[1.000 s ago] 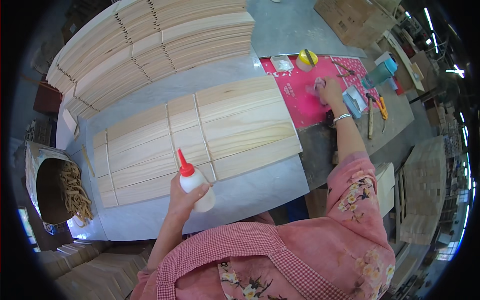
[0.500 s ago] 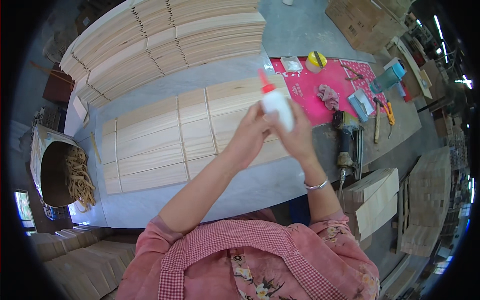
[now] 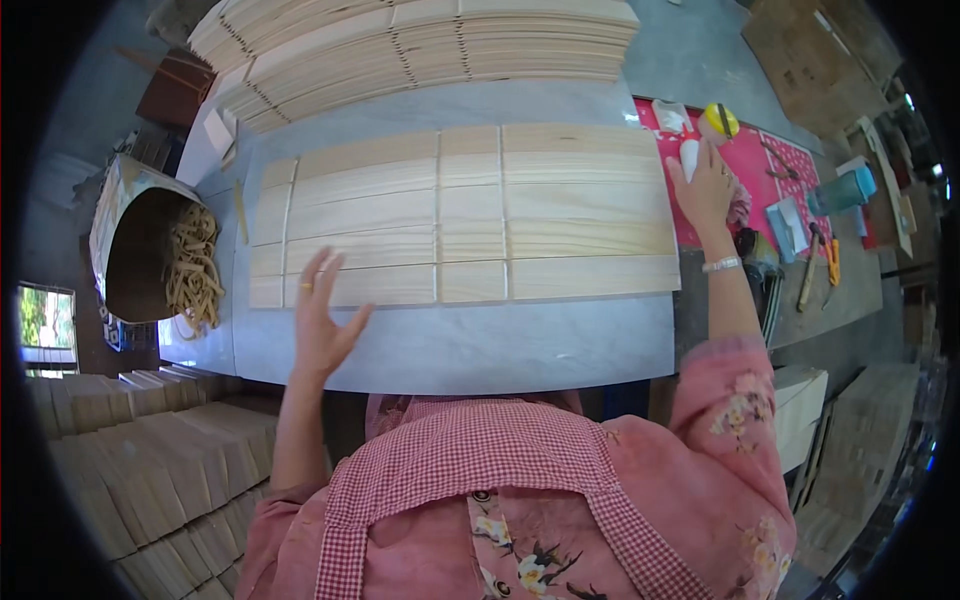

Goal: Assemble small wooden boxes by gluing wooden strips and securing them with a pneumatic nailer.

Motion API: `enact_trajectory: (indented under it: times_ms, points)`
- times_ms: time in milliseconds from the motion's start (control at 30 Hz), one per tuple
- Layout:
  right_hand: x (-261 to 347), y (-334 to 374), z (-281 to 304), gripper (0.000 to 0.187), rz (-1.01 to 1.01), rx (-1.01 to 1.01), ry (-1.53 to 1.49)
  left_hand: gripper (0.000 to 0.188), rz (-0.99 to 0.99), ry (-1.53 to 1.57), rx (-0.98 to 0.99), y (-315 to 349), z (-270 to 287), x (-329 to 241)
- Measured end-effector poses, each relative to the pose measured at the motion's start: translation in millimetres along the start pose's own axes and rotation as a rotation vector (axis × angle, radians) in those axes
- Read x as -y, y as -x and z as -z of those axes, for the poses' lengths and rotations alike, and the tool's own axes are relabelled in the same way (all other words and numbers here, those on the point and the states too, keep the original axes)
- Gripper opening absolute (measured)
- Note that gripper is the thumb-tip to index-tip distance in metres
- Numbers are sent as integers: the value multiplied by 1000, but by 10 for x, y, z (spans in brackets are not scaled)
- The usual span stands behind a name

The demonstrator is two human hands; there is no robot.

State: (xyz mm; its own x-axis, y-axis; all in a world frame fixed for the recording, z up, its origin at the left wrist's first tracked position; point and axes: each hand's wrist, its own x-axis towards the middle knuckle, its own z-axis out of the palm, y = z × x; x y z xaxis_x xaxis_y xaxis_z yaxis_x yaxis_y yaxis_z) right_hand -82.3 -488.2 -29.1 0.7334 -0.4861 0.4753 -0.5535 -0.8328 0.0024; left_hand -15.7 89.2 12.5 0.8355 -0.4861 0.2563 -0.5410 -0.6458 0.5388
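White bottle [image 3: 689, 157] against right hand [image 3: 708, 197]; wooden boards [image 3: 580, 205] by left hand [image 3: 323, 325].

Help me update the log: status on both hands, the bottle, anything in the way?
Left hand open, empty, by boards' near edge. Right hand around white bottle, over pink mat. Close by: yellow-lidded tub, crumpled cloth.

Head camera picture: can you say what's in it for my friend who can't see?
A person's right hand holds a white, red-tipped bottle over a pink mat, while the open left hand is at the near edge of pale wooden boards on a grey table. Stacked boards stand behind.
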Motion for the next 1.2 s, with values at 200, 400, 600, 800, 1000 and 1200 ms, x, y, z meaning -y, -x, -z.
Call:
enact_trajectory:
  times_ms: [200,400,600,800,1000,1200]
  points:
    - [741,1159,777,84,651,352,-571,101,106,-334,75,599,453,1289]
    - [737,1449,663,66,611,226,-371,80,-23,-474,65,345,354,1698]
    - [1015,1189,327,53,590,98,-339,68,-28,-562,-39,131,136,2254]
    - [1090,1168,290,43,555,72,-314,70,43,-481,3,43,157,2161]
    - [850,1232,670,46,737,378,-369,81,-108,-441,323,398,632,2236]
    - [649,1005,999,21,667,317,-379,62,73,-603,196,160,961,1425]
